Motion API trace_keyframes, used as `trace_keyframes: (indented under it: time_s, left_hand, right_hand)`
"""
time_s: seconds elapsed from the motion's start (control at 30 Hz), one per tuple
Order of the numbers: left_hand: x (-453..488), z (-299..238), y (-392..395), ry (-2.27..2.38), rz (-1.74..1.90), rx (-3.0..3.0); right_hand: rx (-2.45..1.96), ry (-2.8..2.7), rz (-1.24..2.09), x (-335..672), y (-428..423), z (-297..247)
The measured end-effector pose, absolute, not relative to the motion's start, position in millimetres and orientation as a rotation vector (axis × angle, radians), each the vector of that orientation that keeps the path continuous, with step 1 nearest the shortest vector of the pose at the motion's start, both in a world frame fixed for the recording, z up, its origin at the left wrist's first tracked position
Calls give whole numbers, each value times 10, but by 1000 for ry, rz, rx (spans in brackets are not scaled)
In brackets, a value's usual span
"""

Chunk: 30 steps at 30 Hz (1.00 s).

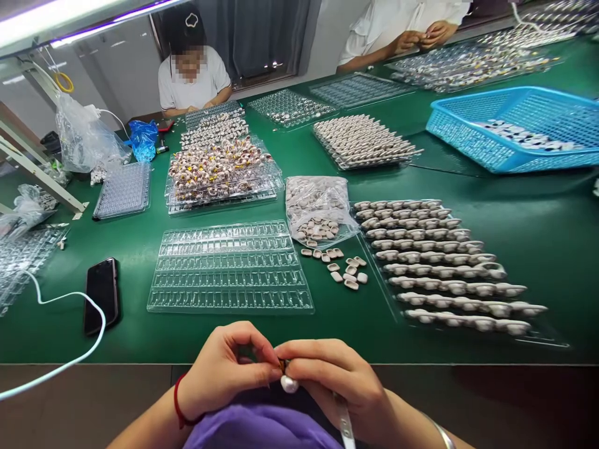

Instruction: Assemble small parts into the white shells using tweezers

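Note:
Just in front of the table's near edge, my two hands meet over a small glossy white rounded piece [289, 384] with a thin dark and orange bit at its top. My left hand [234, 362] pinches that thin bit between thumb and fingertips. The fingers of my right hand [334, 371] close on the white piece from the other side. A pale strip with small holes [345, 425] shows below my right palm; whether it is held is unclear. Beyond my hands lie a clear plastic tray [231, 268] with rows of slots and several loose beige oval shells [350, 270].
An open bag of shells [318, 206] lies behind. Rows of grey-beige parts [444, 268] fill the right side. Further back are stacked trays of small parts [219, 168] and a blue basket [505, 159]. At left are a phone [102, 296] and white cable [93, 355]. Two people sit opposite.

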<state>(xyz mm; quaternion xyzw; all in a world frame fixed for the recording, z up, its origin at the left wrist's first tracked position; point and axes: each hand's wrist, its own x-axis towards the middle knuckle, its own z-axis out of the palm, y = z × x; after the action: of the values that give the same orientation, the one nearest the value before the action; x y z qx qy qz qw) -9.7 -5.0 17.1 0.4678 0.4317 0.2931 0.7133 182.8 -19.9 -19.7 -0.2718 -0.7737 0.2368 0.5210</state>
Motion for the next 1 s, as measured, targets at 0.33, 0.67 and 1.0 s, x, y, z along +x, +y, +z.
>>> trace_keyframes:
  time_s: [0.33,0.67,1.0]
  left_hand:
    - [-48,188,-42,870,676,836]
    - [-67,148,-45,1004,755,972]
    - [-132,-6,-25,993,999,794]
  right_hand:
    - [-606,-1798,671,1822,-182,-202]
    - [-919,-1710,975,1879,-173,-281]
    - [-1082,-2072,689,1994,-281,-63]
